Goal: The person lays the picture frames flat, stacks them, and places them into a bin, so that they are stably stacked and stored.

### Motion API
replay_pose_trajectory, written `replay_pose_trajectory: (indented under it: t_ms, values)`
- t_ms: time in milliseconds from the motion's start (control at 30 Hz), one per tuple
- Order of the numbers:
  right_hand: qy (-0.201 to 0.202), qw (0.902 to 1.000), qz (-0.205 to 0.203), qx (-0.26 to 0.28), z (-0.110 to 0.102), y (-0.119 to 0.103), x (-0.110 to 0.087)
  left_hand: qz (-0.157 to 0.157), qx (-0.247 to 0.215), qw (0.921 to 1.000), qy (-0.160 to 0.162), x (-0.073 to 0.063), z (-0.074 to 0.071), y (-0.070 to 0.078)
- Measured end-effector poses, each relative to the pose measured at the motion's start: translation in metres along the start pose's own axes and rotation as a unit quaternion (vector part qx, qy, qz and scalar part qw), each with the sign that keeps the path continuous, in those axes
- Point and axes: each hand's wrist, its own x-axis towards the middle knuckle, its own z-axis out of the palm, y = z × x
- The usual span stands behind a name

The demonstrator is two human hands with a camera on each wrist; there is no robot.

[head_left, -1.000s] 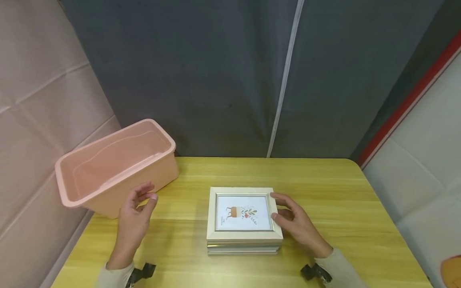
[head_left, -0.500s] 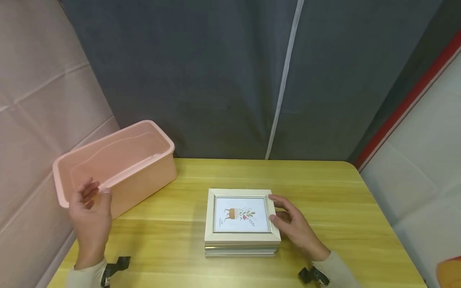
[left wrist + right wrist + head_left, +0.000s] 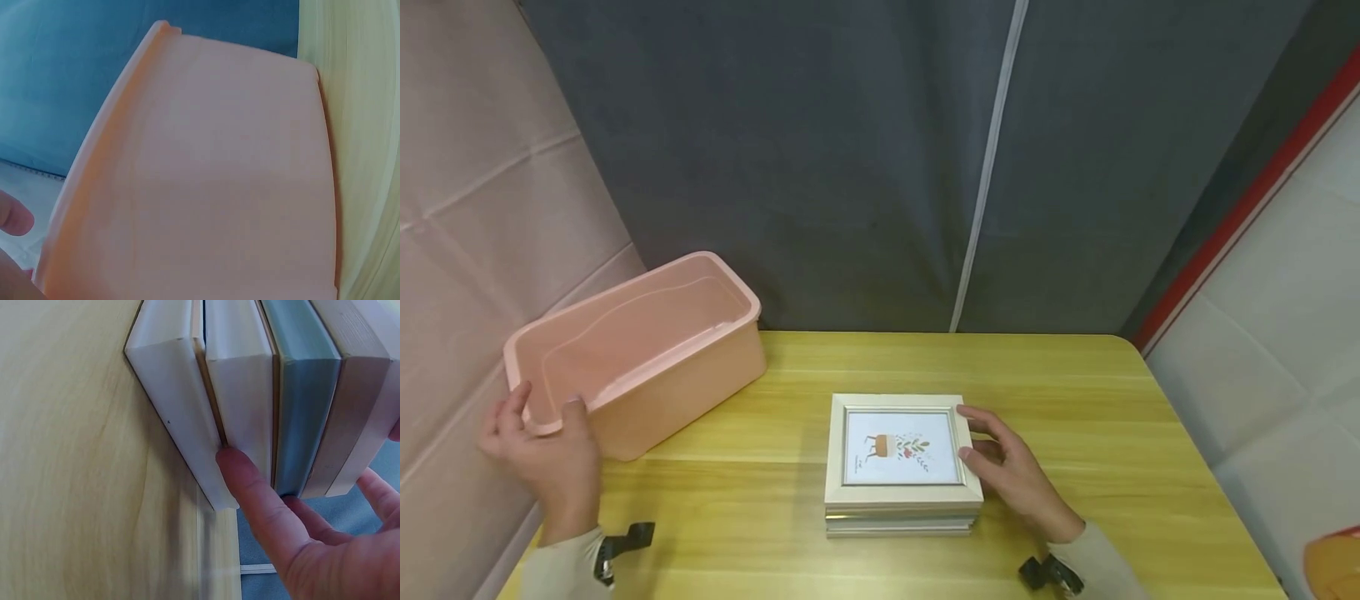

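Observation:
My left hand (image 3: 546, 458) is at the near left corner of a pink plastic bin (image 3: 677, 383), with the thumb and fingers around the corner rim. In the left wrist view a fingertip (image 3: 15, 215) shows beyond the rim of the bin (image 3: 225, 137); its contact with the rim cannot be told. My right hand (image 3: 1018, 479) rests against the right side of a stack of picture frames (image 3: 898, 492). Its thumb and index finger touch the top frame's edge, while another finger (image 3: 262, 506) lies along the side of the lower frames (image 3: 244, 406).
The wooden table (image 3: 1075, 400) carries both the bin and the stack. A dark grey curtain (image 3: 812, 167) hangs behind it, with a light wall covering (image 3: 467, 292) at the left. Part of an orange object (image 3: 1333, 567) shows at the lower right.
My left hand has moved left, past the bin's front, to its near left corner. The right hand stays against the frame stack. The view has shifted slightly.

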Motion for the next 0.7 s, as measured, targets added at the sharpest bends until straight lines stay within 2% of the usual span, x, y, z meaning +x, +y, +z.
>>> replay_pose_trajectory:
  t_ms: [133, 267, 367, 500, 700]
  values:
    - [0.000, 1.0000, 0.004, 0.002, 0.000, -0.001, -0.001, -0.016, -0.006, 0.9998, 0.009, 0.010, -0.001, -0.009]
    - [-0.001, 1.0000, 0.005, 0.002, 0.000, -0.002, -0.001, -0.039, -0.049, 0.9980, 0.013, 0.021, -0.002, -0.018]
    - [-0.002, 1.0000, 0.005, 0.003, 0.000, -0.003, 0.000, -0.069, -0.091, 0.9934, 0.014, 0.026, -0.004, -0.022]
    - [-0.005, 1.0000, 0.004, 0.005, 0.000, -0.002, 0.000, -0.095, -0.115, 0.9888, 0.011, 0.030, -0.007, -0.024]
    - [-0.006, 1.0000, 0.002, 0.005, 0.000, 0.000, 0.001, -0.107, -0.119, 0.9871, 0.001, 0.031, -0.008, -0.023]
